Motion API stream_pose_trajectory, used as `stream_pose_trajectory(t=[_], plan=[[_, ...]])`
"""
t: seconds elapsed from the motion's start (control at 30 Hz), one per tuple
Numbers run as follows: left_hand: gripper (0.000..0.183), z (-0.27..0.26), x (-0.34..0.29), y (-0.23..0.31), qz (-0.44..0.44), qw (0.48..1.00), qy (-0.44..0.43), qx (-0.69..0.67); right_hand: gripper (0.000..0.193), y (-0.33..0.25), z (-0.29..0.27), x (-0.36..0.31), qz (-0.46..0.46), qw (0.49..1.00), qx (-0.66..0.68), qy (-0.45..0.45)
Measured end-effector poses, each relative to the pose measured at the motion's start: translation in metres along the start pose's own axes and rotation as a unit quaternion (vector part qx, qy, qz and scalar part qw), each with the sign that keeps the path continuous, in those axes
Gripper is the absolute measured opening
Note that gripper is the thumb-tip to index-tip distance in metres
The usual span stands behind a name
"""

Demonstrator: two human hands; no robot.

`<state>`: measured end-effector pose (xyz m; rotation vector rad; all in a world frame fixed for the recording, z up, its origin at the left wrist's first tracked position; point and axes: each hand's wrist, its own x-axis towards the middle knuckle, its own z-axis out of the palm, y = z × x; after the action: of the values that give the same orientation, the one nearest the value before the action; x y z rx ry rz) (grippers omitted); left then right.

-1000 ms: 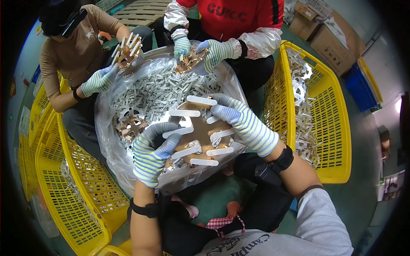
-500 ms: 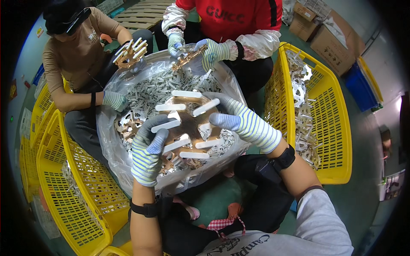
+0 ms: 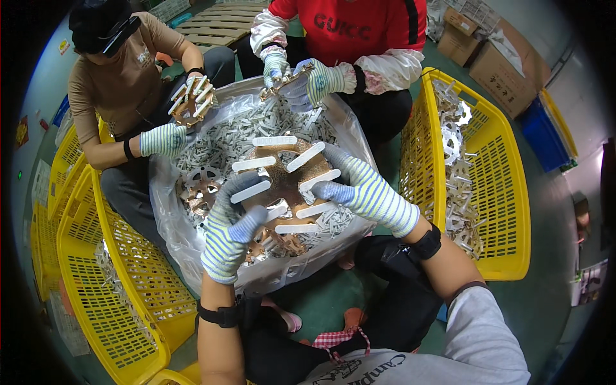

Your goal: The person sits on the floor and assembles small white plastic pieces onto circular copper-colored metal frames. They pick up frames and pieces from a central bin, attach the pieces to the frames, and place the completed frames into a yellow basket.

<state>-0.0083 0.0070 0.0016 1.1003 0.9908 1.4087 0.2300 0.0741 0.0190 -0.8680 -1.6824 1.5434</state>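
Between my gloved hands is a copper-coloured metal plate (image 3: pixel 290 181) with several pale, rounded bars standing around its rim. My left hand (image 3: pixel 224 247), in a striped glove, is closed on its left side, with the thumb near a lower bar. On its right side, my right hand (image 3: pixel 375 196) grips near the bars, fingers above and thumb below. Under the plate, a large clear plastic bag (image 3: pixel 170 237) holds a heap of loose grey bars (image 3: pixel 234 138). More copper-coloured plates (image 3: pixel 200 192) lie in the bag at the left; the held plate hides part of the heap.
At the far left, a person in a brown shirt (image 3: pixel 128 77) holds a similar plate (image 3: pixel 191 102). Opposite me, a person in red (image 3: pixel 359 32) holds another piece (image 3: pixel 289 80). Yellow baskets (image 3: pixel 504 212) with metal parts flank the bag. Cardboard boxes (image 3: pixel 504 77) stand at the far right.
The plate in my hands has turned slightly, and my right thumb has shifted, showing a bar beside it. The brown-shirted person's lower hand has risen from the bag toward their plate.
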Motion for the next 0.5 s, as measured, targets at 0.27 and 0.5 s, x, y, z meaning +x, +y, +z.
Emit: stream_pose_trajectory(t=[0.27,0.5], plan=[[0.065,0.005,-0.002,0.001,-0.034,0.999,-0.001,0.008,0.075,0.004,0.001,-0.001,-0.018,1.000,-0.011,0.001],[0.063,0.006,-0.004,0.003,-0.019,1.000,-0.016,0.003,0.074,-0.008,-0.004,-0.001,-0.024,0.994,0.109,0.016]])
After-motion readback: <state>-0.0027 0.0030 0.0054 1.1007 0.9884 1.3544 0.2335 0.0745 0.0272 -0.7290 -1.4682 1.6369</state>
